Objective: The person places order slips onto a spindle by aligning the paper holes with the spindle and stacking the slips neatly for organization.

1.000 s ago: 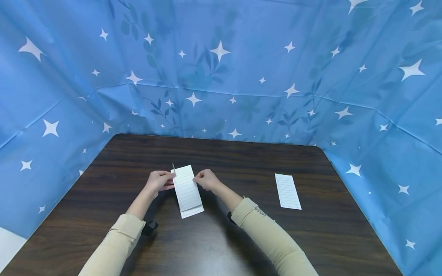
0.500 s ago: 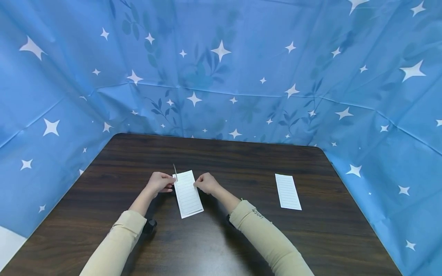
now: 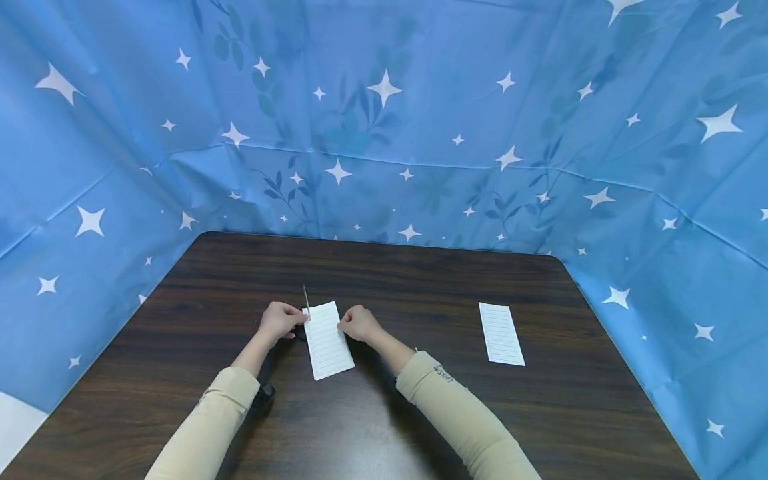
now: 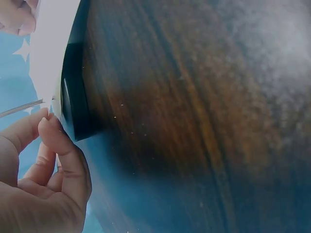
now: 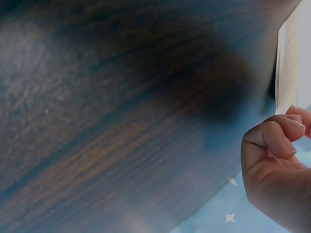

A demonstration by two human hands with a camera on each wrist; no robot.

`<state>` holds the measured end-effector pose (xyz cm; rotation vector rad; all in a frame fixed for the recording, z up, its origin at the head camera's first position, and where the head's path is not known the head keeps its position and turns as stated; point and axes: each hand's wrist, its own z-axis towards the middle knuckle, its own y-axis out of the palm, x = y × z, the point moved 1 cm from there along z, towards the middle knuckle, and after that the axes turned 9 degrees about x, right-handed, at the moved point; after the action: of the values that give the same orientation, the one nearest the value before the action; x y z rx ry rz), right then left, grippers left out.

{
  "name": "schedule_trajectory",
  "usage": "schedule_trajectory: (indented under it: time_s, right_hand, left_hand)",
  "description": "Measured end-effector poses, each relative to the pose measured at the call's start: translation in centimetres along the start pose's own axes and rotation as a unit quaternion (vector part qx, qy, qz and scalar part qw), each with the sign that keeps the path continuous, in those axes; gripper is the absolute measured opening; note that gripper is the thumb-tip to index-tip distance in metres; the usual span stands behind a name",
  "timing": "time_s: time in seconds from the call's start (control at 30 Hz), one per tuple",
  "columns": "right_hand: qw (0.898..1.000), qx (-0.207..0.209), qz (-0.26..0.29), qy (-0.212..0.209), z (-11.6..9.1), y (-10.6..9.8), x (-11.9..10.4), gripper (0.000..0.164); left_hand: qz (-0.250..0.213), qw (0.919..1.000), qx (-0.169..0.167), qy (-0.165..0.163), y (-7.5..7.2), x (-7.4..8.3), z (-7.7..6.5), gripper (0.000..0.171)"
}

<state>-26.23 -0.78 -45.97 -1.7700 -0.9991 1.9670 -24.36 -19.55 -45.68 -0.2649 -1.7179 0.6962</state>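
Observation:
A lined white sheet of paper lies tilted between both hands, left of the middle of the table, with more paper beneath it. At its upper left corner the left hand pinches the sheet between thumb and forefinger. A thin silver rod slants up past these fingertips and also shows in the left wrist view. The right hand pinches the upper part of the right edge, fingers curled. Under the paper, the left wrist view shows a flat black thing, mostly hidden.
A second lined white sheet lies flat on the dark wooden table, well to the right of the hands. Behind the table hangs a blue curtain with white stars.
The top sheet has slid down toward the person, so the strip of paper that showed below its lower edge is now covered. Both hands moved slightly down with it.

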Motion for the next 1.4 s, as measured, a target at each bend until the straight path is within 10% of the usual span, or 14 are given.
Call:
schedule_trajectory:
  time_s: [0.8, 1.4]
  right_hand:
    - [0.997, -0.03, -0.067, -0.04, 2.9, 2.1, 3.5, 0.03]
    - [0.997, -0.049, -0.063, -0.005, 0.5, 0.4, 0.7, 0.019]
  left_hand:
    - [0.028, 0.9981, -0.039, 0.04, 0.6, -0.2, 0.4, 0.015]
    - [-0.012, 0.9976, -0.068, 0.006, 0.9, -1.0, 0.9, 0.017]
